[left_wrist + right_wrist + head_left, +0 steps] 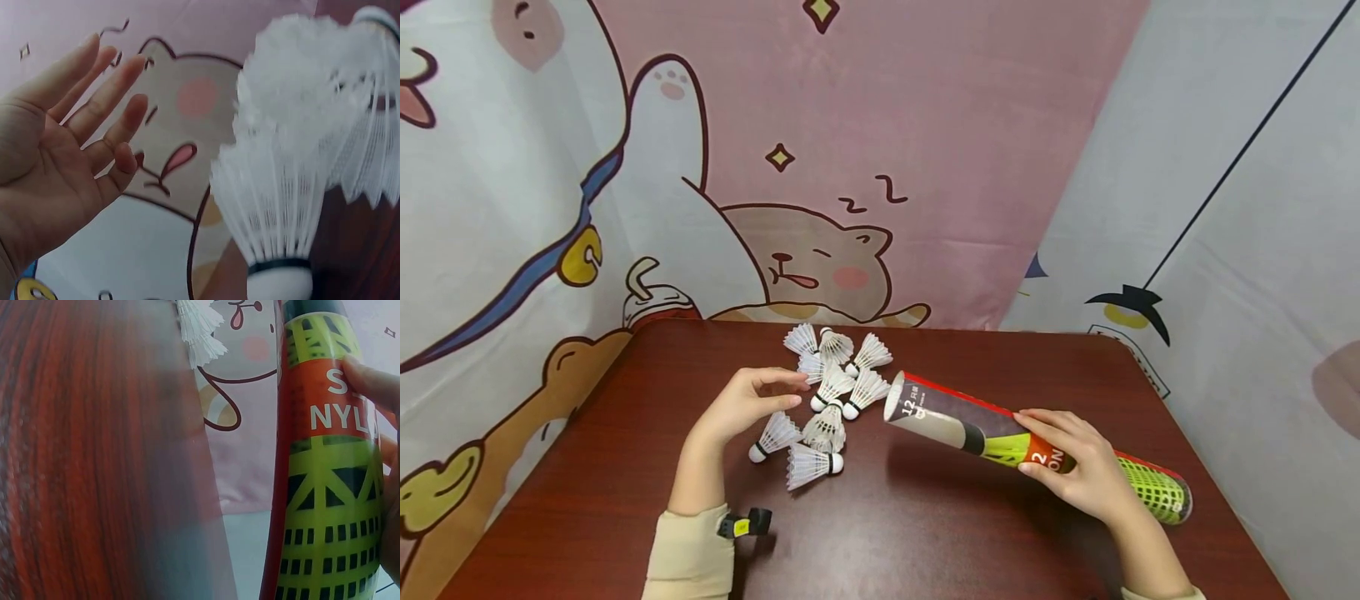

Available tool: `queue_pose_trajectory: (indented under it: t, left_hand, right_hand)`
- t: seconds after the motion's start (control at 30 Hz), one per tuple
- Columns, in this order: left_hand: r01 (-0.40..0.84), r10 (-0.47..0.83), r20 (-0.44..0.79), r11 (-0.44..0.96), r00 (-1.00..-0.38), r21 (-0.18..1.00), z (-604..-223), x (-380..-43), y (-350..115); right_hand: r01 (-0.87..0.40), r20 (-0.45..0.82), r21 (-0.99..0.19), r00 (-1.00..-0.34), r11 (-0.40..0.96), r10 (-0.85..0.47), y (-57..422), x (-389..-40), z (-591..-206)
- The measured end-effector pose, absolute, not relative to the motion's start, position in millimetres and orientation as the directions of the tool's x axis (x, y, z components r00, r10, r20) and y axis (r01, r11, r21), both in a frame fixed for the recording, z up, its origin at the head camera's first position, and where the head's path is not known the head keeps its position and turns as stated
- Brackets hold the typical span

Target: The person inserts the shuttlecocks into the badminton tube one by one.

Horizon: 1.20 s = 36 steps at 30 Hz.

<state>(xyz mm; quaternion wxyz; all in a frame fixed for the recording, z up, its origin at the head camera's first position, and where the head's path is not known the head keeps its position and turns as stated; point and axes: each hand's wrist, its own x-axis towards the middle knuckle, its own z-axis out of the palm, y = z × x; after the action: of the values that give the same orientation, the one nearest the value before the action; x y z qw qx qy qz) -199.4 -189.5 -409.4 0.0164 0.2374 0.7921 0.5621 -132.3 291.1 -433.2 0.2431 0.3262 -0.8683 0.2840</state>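
My right hand (1078, 467) grips a printed shuttlecock tube (940, 414) around its middle, holding it tilted above the table. The tube's uncapped mouth points left toward the shuttlecocks, and its far end slopes down to the right. In the right wrist view, fingers wrap the yellow-green and orange tube (331, 481). My left hand (748, 404) hovers just left of the pile with loosely bent fingers and nothing in them; the left wrist view shows the bare palm (62, 156). Several white shuttlecocks (831, 385) lie loosely heaped, and one shuttlecock (808, 465) rests at the near side.
The dark red-brown wooden table (895, 533) carries everything. A cartoon-printed cloth (962, 167) hangs behind the table's back edge and along both sides. On the left wrist sits a black strap with a small camera (748, 523).
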Motion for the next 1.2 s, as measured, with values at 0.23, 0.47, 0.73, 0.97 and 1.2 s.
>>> queue_pose_trajectory:
  t: [0.23,0.47,0.73,0.97,1.2]
  left_hand:
    - [0.309,0.381,0.179,0.314,-0.907,0.898,-424.1,-205.4,-209.0]
    - [0.292,0.432,0.113,0.375,-0.895,0.88,-438.8,-209.4,-219.5]
    - [0.291,0.463,0.079,0.407,-0.883,0.866,-449.7,-211.3,-226.3]
    - [0.308,0.461,0.088,0.428,-0.883,0.85,-461.0,-215.0,-232.9]
    - [0.27,0.42,0.066,0.448,-0.905,0.852,-468.9,-215.0,-240.8]
  right_hand:
    - [-0.709,0.616,-0.33,-0.662,0.623,-0.427,291.6,-132.3,-433.2]
    - [-0.712,0.625,-0.329,-0.657,0.621,-0.422,293.0,-132.8,-434.3]
    - [-0.709,0.626,-0.332,-0.659,0.623,-0.417,293.7,-132.7,-434.7]
    - [-0.696,0.612,-0.337,-0.674,0.634,-0.414,294.5,-132.3,-435.1]
    - [-0.7,0.615,-0.333,-0.669,0.632,-0.417,293.5,-132.0,-434.0]
